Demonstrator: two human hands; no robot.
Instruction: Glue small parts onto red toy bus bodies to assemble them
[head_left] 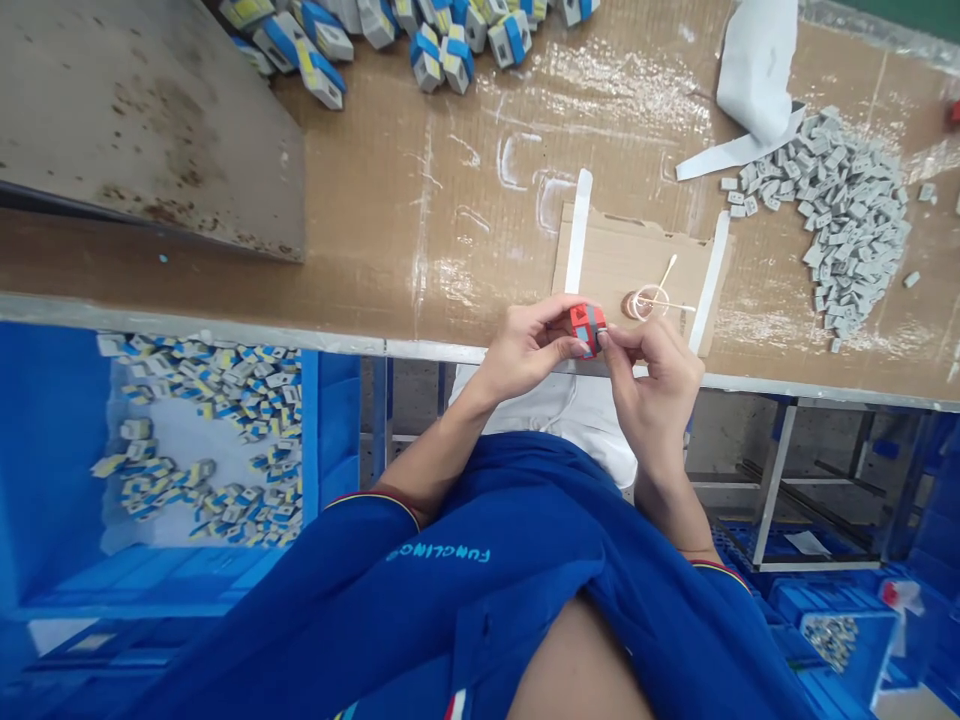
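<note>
Red block between both hands

The left hand grasps the block over the table's near edge, thumb and fingers closed on it. The right hand has thumb and forefinger pinched at the block's right side; whether they grip a small part cannot be told. Just beyond, a pot with two swabs sits on taped cardboard. Farther off, grey pieces lie heaped on the right, and banded blocks cluster at the far left.
</note>
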